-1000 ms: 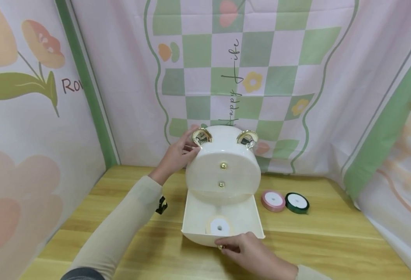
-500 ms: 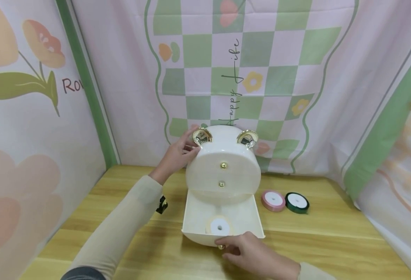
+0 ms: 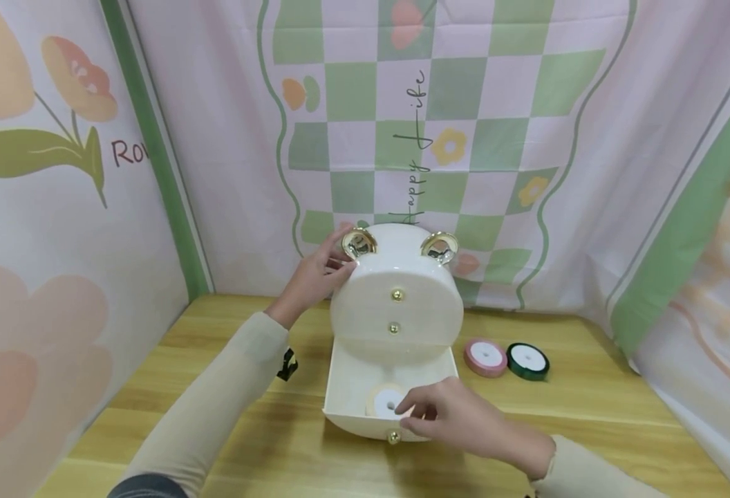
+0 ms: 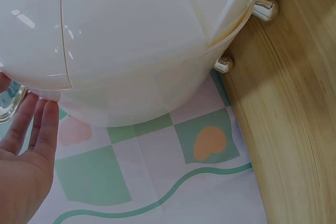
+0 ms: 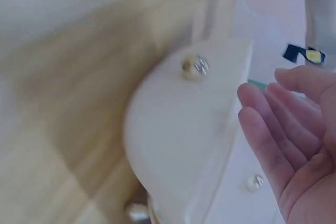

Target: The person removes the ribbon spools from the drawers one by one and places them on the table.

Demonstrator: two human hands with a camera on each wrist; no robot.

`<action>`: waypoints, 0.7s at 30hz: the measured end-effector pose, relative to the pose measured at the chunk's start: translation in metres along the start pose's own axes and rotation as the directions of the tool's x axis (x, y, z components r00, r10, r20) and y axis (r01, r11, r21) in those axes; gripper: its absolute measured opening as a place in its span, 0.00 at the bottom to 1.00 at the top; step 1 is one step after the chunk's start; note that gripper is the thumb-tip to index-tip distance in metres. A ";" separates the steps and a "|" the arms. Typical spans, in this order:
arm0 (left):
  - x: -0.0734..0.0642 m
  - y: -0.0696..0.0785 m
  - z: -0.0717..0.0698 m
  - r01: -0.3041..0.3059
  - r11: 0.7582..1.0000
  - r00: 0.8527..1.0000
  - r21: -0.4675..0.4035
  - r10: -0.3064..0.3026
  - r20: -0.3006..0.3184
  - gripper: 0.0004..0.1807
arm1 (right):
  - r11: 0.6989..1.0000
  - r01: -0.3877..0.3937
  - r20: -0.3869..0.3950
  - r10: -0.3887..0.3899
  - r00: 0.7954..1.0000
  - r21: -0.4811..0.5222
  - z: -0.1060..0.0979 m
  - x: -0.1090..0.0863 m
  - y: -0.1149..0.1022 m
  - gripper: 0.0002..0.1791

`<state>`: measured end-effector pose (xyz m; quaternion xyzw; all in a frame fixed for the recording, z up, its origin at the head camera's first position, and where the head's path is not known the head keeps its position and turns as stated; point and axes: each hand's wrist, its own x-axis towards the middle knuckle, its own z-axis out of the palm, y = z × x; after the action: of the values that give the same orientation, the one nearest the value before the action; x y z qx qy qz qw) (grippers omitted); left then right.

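A white drawer box (image 3: pixel 365 304) with rounded sides and gold-rimmed ears (image 3: pixel 359 243) stands on the table, its bottom drawer (image 3: pixel 352 373) pulled out. Inside that drawer lies a ribbon spool (image 3: pixel 380 400) with a white centre and pale edge, partly covered by my right fingers. My left hand (image 3: pixel 318 273) rests against the box's upper left side by the ear; its fingers look straight in the left wrist view. Over the drawer's front edge hovers my right hand (image 3: pixel 464 420), fingers loosely bent and holding nothing, just above the gold knob (image 3: pixel 392 437).
Right of the box, a pink ribbon spool (image 3: pixel 486 357) and a dark green ribbon spool (image 3: pixel 528 360) lie side by side on the wooden table (image 3: pixel 589 415). A small black-and-gold object (image 3: pixel 287 365) sits beside my left sleeve. A printed curtain (image 3: pixel 452 145) hangs close behind the box.
My right hand has let go of the drawer's gold knob and risen up and to the right over the drawer front. The left hand and drawer have stayed put.
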<state>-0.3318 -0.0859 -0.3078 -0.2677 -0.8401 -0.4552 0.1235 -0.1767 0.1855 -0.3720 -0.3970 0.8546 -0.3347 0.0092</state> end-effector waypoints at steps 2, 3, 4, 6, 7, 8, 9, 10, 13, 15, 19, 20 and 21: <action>-0.001 0.000 0.000 0.001 1.000 1.000 0.001 -0.001 0.000 0.39 | 1.000 -0.003 0.007 0.003 1.000 -0.002 -0.007 0.003 0.001 0.04; -0.001 0.000 0.000 0.001 1.000 1.000 0.000 -0.001 0.000 0.39 | 1.000 -0.001 0.014 0.001 1.000 0.003 -0.010 0.005 0.002 0.05; -0.001 0.000 0.000 0.001 1.000 1.000 -0.001 -0.001 0.001 0.39 | 1.000 0.008 0.020 -0.008 1.000 0.004 -0.013 0.008 0.004 0.06; -0.001 0.000 0.000 0.001 1.000 1.000 0.000 -0.001 0.000 0.38 | 1.000 0.011 0.037 -0.011 0.999 0.001 -0.017 0.012 0.007 0.07; 0.000 0.000 0.000 0.000 1.000 1.000 0.000 0.000 0.000 0.39 | 1.000 0.014 0.045 -0.014 0.999 -0.007 -0.018 0.014 0.010 0.08; 0.000 0.000 0.000 -0.001 1.000 1.000 0.000 0.001 0.000 0.39 | 1.000 0.014 0.056 -0.013 0.998 -0.016 -0.019 0.016 0.012 0.09; 0.000 0.000 0.000 -0.001 1.000 1.000 0.001 0.001 0.001 0.39 | 0.999 0.018 0.067 -0.015 0.998 -0.037 -0.020 0.018 0.014 0.11; 0.000 0.001 0.000 0.000 1.000 1.000 0.002 0.000 0.001 0.39 | 0.998 0.021 0.079 -0.017 0.997 -0.060 -0.020 0.020 0.017 0.12; 0.000 0.001 0.000 0.001 1.000 1.000 0.006 -0.001 0.001 0.38 | 0.991 0.024 0.121 -0.008 0.993 -0.132 -0.021 0.026 0.024 0.17; 0.000 0.002 0.000 0.006 1.000 1.000 0.006 -0.006 0.002 0.38 | 0.984 0.035 0.154 -0.007 0.988 -0.176 -0.022 0.029 0.029 0.20; -0.001 0.002 0.000 0.017 1.000 1.000 0.001 -0.017 -0.001 0.38 | 0.974 0.054 0.236 -0.001 0.972 -0.220 -0.022 0.036 0.039 0.27; -0.001 0.002 0.000 0.019 1.000 1.000 0.002 -0.019 -0.002 0.38 | 0.971 0.067 0.260 -0.005 0.966 -0.231 -0.021 0.037 0.041 0.28; -0.001 0.002 0.000 0.018 1.000 1.000 0.001 -0.018 -0.002 0.38 | 0.967 0.084 0.284 -0.013 0.959 -0.240 -0.020 0.039 0.043 0.29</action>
<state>-0.3296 -0.0853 -0.3070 -0.2595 -0.8427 -0.4560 0.1205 -0.2377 0.1902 -0.3713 -0.4593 0.8698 -0.1652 0.0718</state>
